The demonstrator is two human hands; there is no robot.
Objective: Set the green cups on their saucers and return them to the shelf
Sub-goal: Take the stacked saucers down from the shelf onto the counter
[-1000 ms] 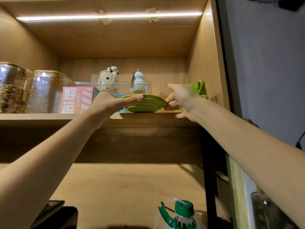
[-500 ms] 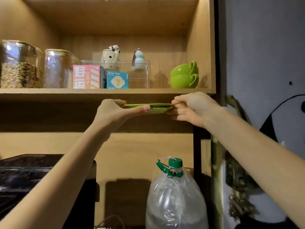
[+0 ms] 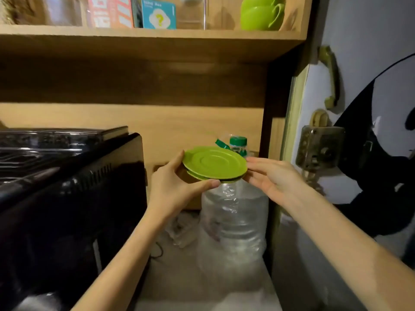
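Observation:
Two green saucers [image 3: 214, 162] lie stacked, held in the air in front of the lower cabinet opening. My left hand [image 3: 175, 185] grips their left rim, thumb on top and fingers underneath. My right hand [image 3: 274, 176] touches the right rim with fingers stretched out. Two green cups [image 3: 260, 13] sit nested one in the other at the right end of the wooden shelf [image 3: 152, 39] above, handles pointing right.
A large clear water bottle with a green cap [image 3: 233, 212] stands right below the saucers. A black oven [image 3: 67, 189] fills the left. Boxes [image 3: 132, 11] and a clear bin share the shelf. A door with a brass lock [image 3: 318, 147] is at the right.
Both hands pulled the stacked saucers off the shelf and brought them down below it, to above the water bottle. The view tilted downward. The cups stayed on the shelf.

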